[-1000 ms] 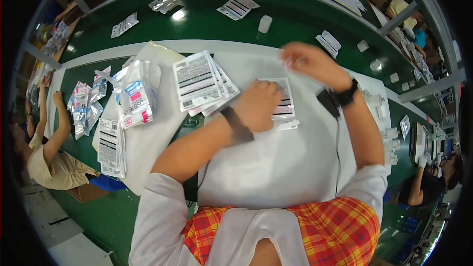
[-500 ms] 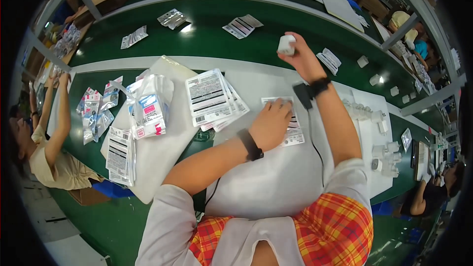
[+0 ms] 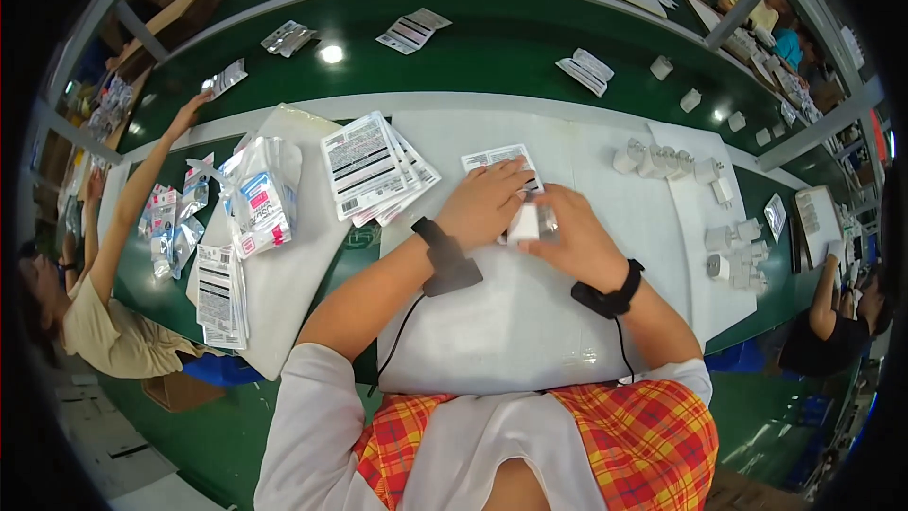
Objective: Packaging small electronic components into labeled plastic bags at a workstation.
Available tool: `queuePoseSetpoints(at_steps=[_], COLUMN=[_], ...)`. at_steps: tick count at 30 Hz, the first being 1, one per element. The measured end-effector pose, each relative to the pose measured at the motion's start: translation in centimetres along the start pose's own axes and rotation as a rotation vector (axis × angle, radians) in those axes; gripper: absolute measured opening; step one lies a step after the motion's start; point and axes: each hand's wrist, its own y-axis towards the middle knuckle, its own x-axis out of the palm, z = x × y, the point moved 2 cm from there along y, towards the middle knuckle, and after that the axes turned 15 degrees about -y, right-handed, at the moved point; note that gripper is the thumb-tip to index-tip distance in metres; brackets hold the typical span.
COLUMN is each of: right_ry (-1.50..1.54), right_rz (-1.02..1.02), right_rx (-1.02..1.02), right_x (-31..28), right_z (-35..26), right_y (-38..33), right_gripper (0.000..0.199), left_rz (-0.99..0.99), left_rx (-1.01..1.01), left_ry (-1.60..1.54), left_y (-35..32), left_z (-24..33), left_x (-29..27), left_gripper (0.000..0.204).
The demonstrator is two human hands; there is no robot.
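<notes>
My left hand point(image 3: 484, 201) lies across a white printed pouch point(image 3: 494, 155) on the white work surface, its fingers bent over the pouch and its thumb hidden. Close against it, my right hand point(image 3: 582, 241) grips a white plug charger point(image 3: 523, 224) at the near end of the pouch. The hands cover much of the contact, so I cannot tell whether the charger is inside. A fanned stack of similar pouches point(image 3: 364, 168) lies to the left. On the right stand several white chargers with clear caps point(image 3: 653, 161).
A clear bag of packed pouches point(image 3: 262, 194) and another pouch pile point(image 3: 219, 293) sit at the left. Beyond the pale ledge, the green belt point(image 3: 492, 57) carries scattered pouches and chargers. A co-worker's arm point(image 3: 156, 170) reaches over the belt at far left.
My right hand has come down from above the belt with the charger to beside my left hand. The left hand has shifted slightly on the pouch. The co-worker's arm now reaches toward a belt pouch.
</notes>
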Motion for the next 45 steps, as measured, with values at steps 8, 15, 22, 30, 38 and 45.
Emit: queuePoseSetpoints(at_steps=[8,15,22,30,38,45], right_ry=[0.335,1.152,0.238,0.308,0.818,0.788], right_rz=[-0.053,-0.345,-0.003,0.213,0.243,0.247], right_rx=[0.114,0.305,-0.111,-0.082,0.34,0.361], right_x=[-0.2,1.7,-1.6,-1.9,-1.1,0.8], right_z=[1.0,4.5,1.5,-0.9,2.4,2.2], right_y=[1.8,4.2,6.3,5.3,4.2,3.7], right_gripper=[0.048,0.039,0.034,0.025,0.02,0.028], left_rz=[0.13,0.206,0.093,-0.017,0.171,0.46], left_rx=[-0.082,-0.006,-0.082,-0.388,-0.282,-0.177], left_ry=[0.357,0.185,-0.268,-0.898,-1.432,-1.016], left_y=[-1.0,0.4,0.9,0.5,0.4,1.7], left_z=[3.2,1.2,1.9,1.6,4.6,1.9], left_x=[1.4,-1.3,-5.9,-6.9,-6.3,-1.6], left_gripper=[0.056,0.06,0.057,0.051,0.039,0.038])
